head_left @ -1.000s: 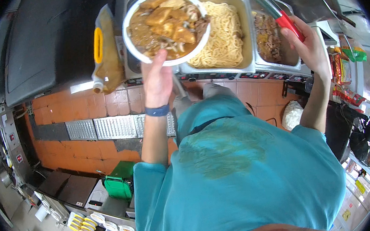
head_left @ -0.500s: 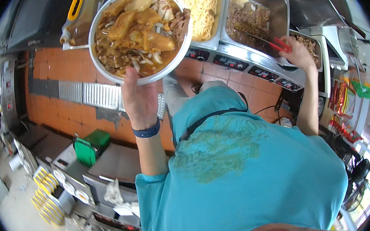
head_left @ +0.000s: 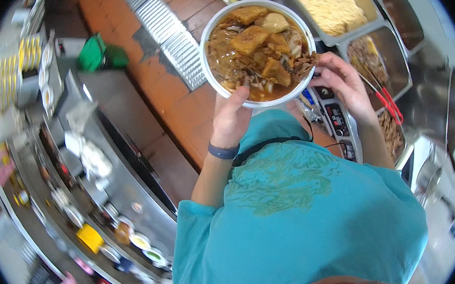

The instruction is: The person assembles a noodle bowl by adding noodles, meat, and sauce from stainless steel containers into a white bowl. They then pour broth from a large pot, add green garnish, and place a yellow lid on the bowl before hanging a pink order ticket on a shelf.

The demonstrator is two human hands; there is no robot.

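Note:
A round white bowl [head_left: 211, 82] is full of brown broth, golden-brown chunks, pale strands and shredded meat. My left hand [head_left: 231, 116], with a dark blue wristband, supports it from below and grips its near rim with the thumb on top. At the bowl's right rim, the fingers of my right hand [head_left: 343, 82] are curled against the edge, where some shredded meat [head_left: 304, 67] hangs over. Whether they pinch the rim or the meat is hard to tell. Red-handled tongs [head_left: 387, 104] lie in a metal tray of shredded meat [head_left: 365, 56], apart from my right hand.
A metal tray of noodles [head_left: 329, 4] stands beyond the bowl to the right, with more metal pans beside it. Control panels [head_left: 337, 119] line the counter front. On the left are a steel counter [head_left: 123, 147], a green container [head_left: 99, 54] and shelves with small tubs.
My right hand has let go of the tongs and come to the bowl's right rim. The view has turned; the noodle tray now appears further right, and more of the left-hand shelving shows.

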